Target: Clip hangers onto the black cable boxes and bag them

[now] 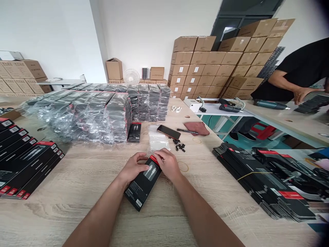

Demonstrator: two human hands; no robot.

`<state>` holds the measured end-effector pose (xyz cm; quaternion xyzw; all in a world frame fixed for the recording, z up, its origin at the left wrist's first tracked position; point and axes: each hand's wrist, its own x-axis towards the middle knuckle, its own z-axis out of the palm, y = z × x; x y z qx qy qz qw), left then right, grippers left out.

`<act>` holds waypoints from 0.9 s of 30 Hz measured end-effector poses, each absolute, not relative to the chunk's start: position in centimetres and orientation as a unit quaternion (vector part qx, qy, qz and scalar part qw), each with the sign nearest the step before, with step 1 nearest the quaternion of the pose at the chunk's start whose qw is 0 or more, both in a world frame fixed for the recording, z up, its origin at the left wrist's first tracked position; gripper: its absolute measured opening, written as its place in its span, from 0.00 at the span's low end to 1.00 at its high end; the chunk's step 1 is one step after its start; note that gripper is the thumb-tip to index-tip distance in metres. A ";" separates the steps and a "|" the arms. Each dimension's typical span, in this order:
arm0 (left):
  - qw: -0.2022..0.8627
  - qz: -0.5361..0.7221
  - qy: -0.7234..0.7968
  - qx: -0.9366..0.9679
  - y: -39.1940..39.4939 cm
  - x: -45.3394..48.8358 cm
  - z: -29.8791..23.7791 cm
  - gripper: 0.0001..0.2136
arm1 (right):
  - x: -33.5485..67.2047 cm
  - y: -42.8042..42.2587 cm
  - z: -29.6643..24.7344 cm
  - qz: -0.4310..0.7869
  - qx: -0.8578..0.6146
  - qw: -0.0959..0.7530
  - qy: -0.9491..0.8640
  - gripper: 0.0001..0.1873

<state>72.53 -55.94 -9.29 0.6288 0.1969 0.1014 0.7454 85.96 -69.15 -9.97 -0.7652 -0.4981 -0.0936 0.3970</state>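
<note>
A black cable box [141, 189] with a red top end and a window showing white connectors lies at an angle on the table before me. My left hand [133, 167] grips its left side, with the thumb on the front near the window. At the red end, my right hand [167, 162] closes its fingers over the top edge; the fingertips are partly hidden. Just beyond are a clear plastic bag [158, 140], a phone [169, 132] and several small black pieces [180, 146]. A rubber band [184, 166] lies beside my right hand.
Plastic-wrapped stacks of boxes [102, 116] stand at the back left, and more black boxes [31, 161] lean at the left. Flat black cartons [257, 185] are piled right. A pen [187, 131] and brown cloth [199, 128] lie behind. Another person [303, 68] works at the far right.
</note>
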 end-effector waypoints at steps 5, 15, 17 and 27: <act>0.704 0.116 0.191 0.674 -56.2 72.7 -9.0 0.20 | 86.3 -69.1 -10.4 -0.129 -0.771 0.375 -0.498 0.13; 0.695 0.114 0.211 0.678 -56.2 72.9 -9.6 0.21 | 88.0 -70.3 -10.7 0.059 -0.835 0.426 -0.343 0.08; 0.695 0.117 0.198 0.681 -56.1 72.9 -9.5 0.21 | 88.1 -70.5 -11.1 0.120 -0.803 0.474 -0.341 0.09; 0.705 0.075 0.131 0.693 -56.5 72.5 -9.1 0.21 | 87.4 -69.9 -10.9 0.019 -0.848 0.421 -0.321 0.05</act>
